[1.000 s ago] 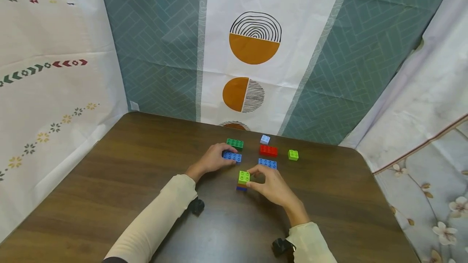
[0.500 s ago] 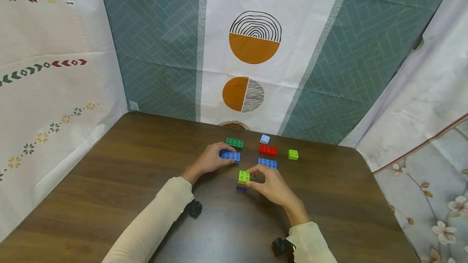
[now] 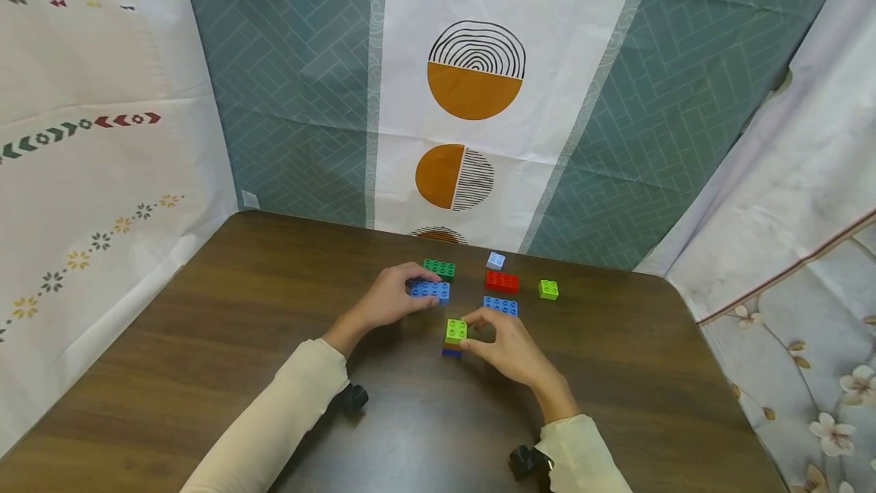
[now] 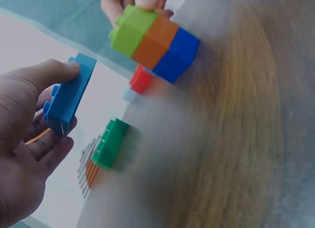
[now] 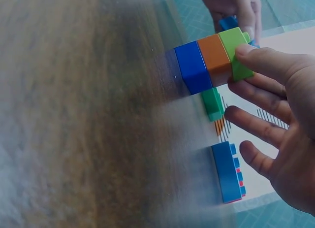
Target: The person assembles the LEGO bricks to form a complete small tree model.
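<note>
The left hand [image 3: 388, 297] pinches a long light-blue brick [image 3: 430, 291] between thumb and fingers; in the left wrist view this brick [image 4: 73, 95] is held off to one side of the stack. The right hand [image 3: 509, 345] grips the top of a three-brick stack, whose lime brick [image 3: 456, 330] is uppermost. In the right wrist view the thumb lies on the lime brick [image 5: 236, 53], with an orange brick [image 5: 214, 59] in the middle and a dark blue brick [image 5: 193, 67] at the bottom, against the table.
Behind the hands lie a green brick [image 3: 439, 268], a red brick [image 3: 503, 281], a second long blue brick [image 3: 501, 305], a small pale-blue brick [image 3: 496, 261] and a small lime brick [image 3: 548, 290]. A patterned cloth [image 3: 301, 97] hangs behind the brown table [image 3: 205, 310].
The left hand has shifted slightly left with the light-blue brick, and its forearm has moved left too. The right hand and the stack have stayed in place.
</note>
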The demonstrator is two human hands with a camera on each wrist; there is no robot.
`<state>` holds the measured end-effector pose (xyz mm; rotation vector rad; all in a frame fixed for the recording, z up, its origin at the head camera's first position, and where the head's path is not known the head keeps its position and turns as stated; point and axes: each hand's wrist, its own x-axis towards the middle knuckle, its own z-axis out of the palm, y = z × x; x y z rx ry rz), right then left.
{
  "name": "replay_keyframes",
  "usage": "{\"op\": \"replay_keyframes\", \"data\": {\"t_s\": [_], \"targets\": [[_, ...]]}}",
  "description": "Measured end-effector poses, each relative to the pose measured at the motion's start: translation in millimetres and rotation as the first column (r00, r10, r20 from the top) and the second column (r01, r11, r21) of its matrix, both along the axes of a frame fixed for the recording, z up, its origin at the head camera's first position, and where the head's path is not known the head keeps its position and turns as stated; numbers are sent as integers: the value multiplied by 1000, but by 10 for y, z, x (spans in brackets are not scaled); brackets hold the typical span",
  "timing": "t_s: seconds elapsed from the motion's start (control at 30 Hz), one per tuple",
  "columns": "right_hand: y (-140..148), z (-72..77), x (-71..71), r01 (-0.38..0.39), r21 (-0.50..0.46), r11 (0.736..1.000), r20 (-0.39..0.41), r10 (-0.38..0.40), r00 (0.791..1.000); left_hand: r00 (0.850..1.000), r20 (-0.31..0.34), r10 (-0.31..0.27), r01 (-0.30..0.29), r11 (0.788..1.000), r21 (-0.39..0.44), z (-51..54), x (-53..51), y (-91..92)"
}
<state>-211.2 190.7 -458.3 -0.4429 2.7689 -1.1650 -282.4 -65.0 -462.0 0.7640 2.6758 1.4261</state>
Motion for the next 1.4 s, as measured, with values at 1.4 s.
{"op": "replay_keyframes", "data": {"t_s": [1.4], "targets": [[-31, -3, -77, 19, 8, 1000, -17, -19, 1000, 995, -19, -102, 101, 993, -59, 109, 339, 78]]}}
